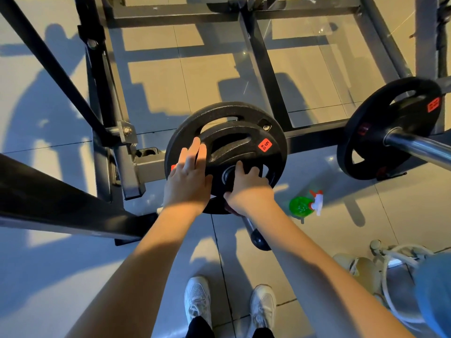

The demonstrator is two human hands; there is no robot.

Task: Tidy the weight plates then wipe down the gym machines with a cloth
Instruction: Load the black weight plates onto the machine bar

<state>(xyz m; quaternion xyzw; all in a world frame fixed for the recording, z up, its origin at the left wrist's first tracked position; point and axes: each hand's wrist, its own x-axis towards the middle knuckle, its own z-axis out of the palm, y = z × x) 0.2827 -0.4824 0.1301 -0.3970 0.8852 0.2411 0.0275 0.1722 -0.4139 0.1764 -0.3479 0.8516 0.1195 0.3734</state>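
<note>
From the head camera, looking down: a small black iron weight plate with a red 5 KG label [238,145] lies against a larger black slotted weight plate [188,125]. Both seem to sit on a dark storage peg [256,236] that juts from the black steel machine frame [264,59] towards the person.

The left hand [188,176] lies flat, fingers straight, pressing the left side of the two plates. The right hand [249,189] grips the small plate low down, fingers curled over near the hub and thumb under the edge.

To the right, well apart, another black weight plate [366,132] hangs on a chrome bar [419,147]. A green spray bottle with a white trigger [303,205] lies on the tiled floor [341,228] just beyond the right wrist. No cloth can be made out.

The plate-tidying step looks to be in hand, with the small plate being seated on its peg. Next, it likely needs pushing flush against the larger one. Then both hands can let go, and wiping can start once a cloth is found.
</note>
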